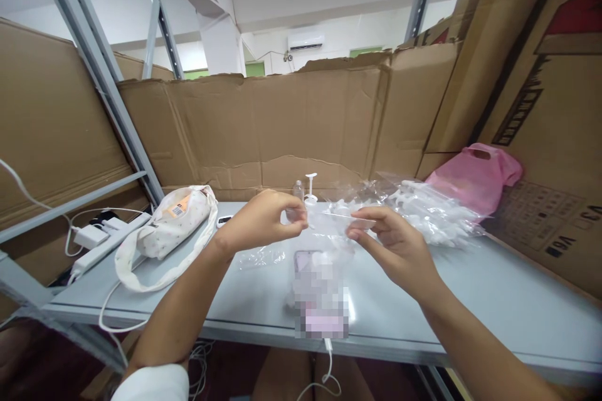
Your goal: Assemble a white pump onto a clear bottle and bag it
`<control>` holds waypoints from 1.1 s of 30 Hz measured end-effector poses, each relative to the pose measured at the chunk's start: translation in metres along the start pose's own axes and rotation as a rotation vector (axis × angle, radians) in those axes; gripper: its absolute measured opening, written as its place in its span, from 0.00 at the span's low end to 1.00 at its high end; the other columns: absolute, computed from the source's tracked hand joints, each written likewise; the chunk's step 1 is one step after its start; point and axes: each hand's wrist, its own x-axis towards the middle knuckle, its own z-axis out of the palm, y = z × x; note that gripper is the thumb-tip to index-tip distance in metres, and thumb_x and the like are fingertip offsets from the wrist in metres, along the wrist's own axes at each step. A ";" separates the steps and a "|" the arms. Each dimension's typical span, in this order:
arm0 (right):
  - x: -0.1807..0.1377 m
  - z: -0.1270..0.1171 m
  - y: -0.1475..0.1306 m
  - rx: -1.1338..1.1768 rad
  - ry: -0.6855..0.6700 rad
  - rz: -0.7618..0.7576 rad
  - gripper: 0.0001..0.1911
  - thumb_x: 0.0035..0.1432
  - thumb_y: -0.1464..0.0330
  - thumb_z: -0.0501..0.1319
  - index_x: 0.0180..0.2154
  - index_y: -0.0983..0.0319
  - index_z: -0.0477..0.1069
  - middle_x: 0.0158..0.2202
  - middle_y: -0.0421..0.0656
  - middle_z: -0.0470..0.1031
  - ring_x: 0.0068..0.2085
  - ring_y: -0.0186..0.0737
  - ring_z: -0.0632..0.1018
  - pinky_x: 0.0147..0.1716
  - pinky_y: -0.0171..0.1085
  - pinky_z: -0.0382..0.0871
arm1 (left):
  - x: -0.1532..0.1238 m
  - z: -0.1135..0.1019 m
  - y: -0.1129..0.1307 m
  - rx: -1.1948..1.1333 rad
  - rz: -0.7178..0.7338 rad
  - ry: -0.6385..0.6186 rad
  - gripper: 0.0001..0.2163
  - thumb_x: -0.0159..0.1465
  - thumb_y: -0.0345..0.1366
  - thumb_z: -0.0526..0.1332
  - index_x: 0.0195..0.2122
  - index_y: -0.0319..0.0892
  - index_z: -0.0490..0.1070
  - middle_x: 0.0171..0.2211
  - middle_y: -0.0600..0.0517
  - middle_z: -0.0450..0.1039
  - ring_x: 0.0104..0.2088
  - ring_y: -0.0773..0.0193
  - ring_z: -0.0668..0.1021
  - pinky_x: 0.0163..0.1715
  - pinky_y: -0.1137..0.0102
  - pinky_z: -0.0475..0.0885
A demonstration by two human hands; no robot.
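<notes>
A thin clear plastic bag (333, 220) stretches between my two hands above the table. My left hand (263, 222) pinches its left side, thumb and fingertips together. On the other side, my right hand (392, 244) grips the flat, whitish edge between thumb and fingers. Just behind my left fingertips stand a small clear bottle (298, 189) and a white pump piece (311, 183). The lower part of the pump piece is partly hidden. Below the hands lies a phone (322, 297), blurred out, with a white cable (329, 357) plugged into its near end.
Right of centre lies a clear bag of white plastic parts (423, 210), in front of a pink plastic bag (475, 178). On the left are a white cloth bag (174, 225) and a power strip (110, 244). Cardboard walls (282, 125) enclose the grey table (470, 301).
</notes>
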 end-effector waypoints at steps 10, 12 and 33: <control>-0.032 0.017 0.028 0.371 -0.093 0.249 0.31 0.50 0.55 0.67 0.54 0.54 0.63 0.53 0.50 0.73 0.53 0.50 0.75 0.48 0.47 0.72 | -0.002 0.032 -0.003 -0.252 -0.098 0.297 0.06 0.60 0.30 0.57 0.35 0.41 0.74 0.33 0.51 0.77 0.32 0.67 0.76 0.31 0.73 0.71; -0.047 0.028 0.033 0.361 -0.149 0.358 0.27 0.51 0.55 0.66 0.51 0.56 0.66 0.52 0.51 0.73 0.52 0.51 0.75 0.49 0.50 0.71 | -0.001 0.037 -0.002 -0.288 -0.087 0.301 0.07 0.61 0.30 0.57 0.38 0.42 0.73 0.33 0.51 0.76 0.31 0.68 0.75 0.31 0.74 0.71; 0.113 -0.111 0.098 -0.532 -0.066 0.862 0.16 0.62 0.62 0.57 0.40 0.69 0.72 0.38 0.49 0.75 0.32 0.36 0.75 0.31 0.37 0.69 | 0.036 0.099 -0.091 0.291 -0.398 -0.200 0.15 0.63 0.41 0.55 0.49 0.44 0.69 0.50 0.46 0.72 0.49 0.53 0.75 0.46 0.62 0.70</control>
